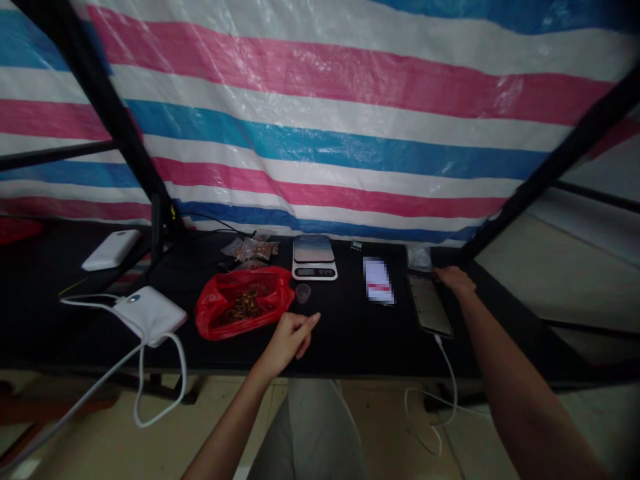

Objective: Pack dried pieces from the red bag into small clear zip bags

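Observation:
My left hand [293, 339] hovers at the table's front, empty, its thumb and forefinger pointing right and the other fingers loosely curled. Just beyond it stands a small clear plastic cup [303, 293]. To its left, a red plastic bag [210, 313] lies open with brown, dried-looking pieces [245, 305] inside. My right hand [456, 280] reaches to the upper right corner of a dark phone [430, 307]. Its fingertips are beside a stack of clear plastic bags [419, 258]; whether they grip one is unclear. A white digital scale [314, 259] sits at the middle back.
Filled clear packets [257, 249] lie behind the red bag. A phone with a lit, blurred screen [379, 280] lies right of the scale. Two white devices [150, 313] [111, 250] and looped cables are at left. Dark frame posts [120, 133] and a striped sheet [320, 120] bound the table.

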Demonstrator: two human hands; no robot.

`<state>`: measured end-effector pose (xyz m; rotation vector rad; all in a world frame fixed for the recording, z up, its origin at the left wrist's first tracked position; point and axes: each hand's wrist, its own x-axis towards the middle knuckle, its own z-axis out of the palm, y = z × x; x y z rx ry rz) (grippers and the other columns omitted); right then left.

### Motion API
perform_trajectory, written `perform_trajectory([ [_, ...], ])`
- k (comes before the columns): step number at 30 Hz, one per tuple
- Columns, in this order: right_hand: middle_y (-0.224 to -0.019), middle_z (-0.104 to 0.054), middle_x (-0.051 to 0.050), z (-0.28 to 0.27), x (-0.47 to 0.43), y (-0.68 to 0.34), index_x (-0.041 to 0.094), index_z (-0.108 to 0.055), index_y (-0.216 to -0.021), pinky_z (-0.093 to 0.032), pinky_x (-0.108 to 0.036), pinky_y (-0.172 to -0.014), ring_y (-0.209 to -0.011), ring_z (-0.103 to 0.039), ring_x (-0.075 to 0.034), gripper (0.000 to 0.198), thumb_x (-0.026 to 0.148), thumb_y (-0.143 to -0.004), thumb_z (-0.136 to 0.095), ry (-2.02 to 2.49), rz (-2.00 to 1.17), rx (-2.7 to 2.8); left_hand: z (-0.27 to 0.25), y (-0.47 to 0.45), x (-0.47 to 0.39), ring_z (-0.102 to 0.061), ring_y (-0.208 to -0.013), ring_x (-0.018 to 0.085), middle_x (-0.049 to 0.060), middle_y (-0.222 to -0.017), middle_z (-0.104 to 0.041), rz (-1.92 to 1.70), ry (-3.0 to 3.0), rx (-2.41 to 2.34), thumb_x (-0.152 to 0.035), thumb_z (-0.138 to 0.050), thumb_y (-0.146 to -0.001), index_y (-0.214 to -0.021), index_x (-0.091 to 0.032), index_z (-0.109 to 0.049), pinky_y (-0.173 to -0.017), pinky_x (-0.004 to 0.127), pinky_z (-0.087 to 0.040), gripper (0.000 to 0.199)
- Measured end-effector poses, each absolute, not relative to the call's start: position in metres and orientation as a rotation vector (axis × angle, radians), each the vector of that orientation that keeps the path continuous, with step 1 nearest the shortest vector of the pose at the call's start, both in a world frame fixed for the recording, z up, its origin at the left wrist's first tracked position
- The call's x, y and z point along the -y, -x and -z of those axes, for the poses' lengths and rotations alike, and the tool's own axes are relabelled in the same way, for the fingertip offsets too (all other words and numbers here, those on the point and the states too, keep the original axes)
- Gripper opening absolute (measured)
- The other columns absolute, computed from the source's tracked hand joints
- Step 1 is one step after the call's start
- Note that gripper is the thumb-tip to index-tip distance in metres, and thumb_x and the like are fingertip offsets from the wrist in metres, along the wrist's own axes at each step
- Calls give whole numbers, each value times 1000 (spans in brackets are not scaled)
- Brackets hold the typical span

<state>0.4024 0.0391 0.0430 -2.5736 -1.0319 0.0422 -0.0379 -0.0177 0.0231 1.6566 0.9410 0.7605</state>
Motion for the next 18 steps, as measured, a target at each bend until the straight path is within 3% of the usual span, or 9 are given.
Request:
perform_trajectory([
  [3,-82,-61,-27,-47,-47,-394,5,-66,-69,-41,-51,-69,-87,-58,-41,25,29,-68,-63,2799,141,1138,-63,64,2,-38,-36,7,-2,-33,-38,-850,-1809,-994,-49,-33,-85,-37,-16,-39,-49,22,-33,59],
  [7,-78,-62,-25,-58,-64,-348,5,-66,-78,-41,-43,-63,-79,-61,-34,27,27,-79,-51,2640,469,1515,-93,107,-67,-52,-54,12,0,-52,-54,-944,-2087,-1491,-49,-32,-85,-55,-16,-52,-59,22,-38,50],
  [9,-75,-63,-22,-65,-75,-309,6,-64,-84,-40,-40,-61,-74,-62,-30,30,28,-84,-43,2472,559,1655,-90,123,-106,-58,-75,17,4,-77,-63,-813,-2183,-1805,-47,-39,-84,-77,-16,-58,-67,24,-40,37],
  [12,-79,-64,-16,-73,-93,-240,11,-61,-88,-40,-34,-63,-72,-61,-23,31,30,-87,-36,2246,591,1841,-69,133,-146,-53,-100,24,14,-102,-59,-413,-2037,-2184,-39,-47,-83,-93,-10,-54,-79,29,-41,31],
  [15,-79,-65,-11,-77,-106,-176,13,-60,-88,-40,-29,-63,-72,-61,-19,34,31,-89,-30,2041,612,1980,-49,134,-160,-51,-104,29,21,-103,-58,-364,-1902,-2294,-34,-50,-82,-96,-3,-51,-81,35,-42,34],
  [18,-72,-65,-9,-79,-112,-128,15,-60,-84,-40,-26,-61,-66,-62,-18,29,29,-88,-34,1913,608,2063,-42,133,-166,-54,-102,29,20,-102,-60,-392,-1832,-2295,-28,-57,-77,-93,-7,-55,-79,33,-44,26],
])
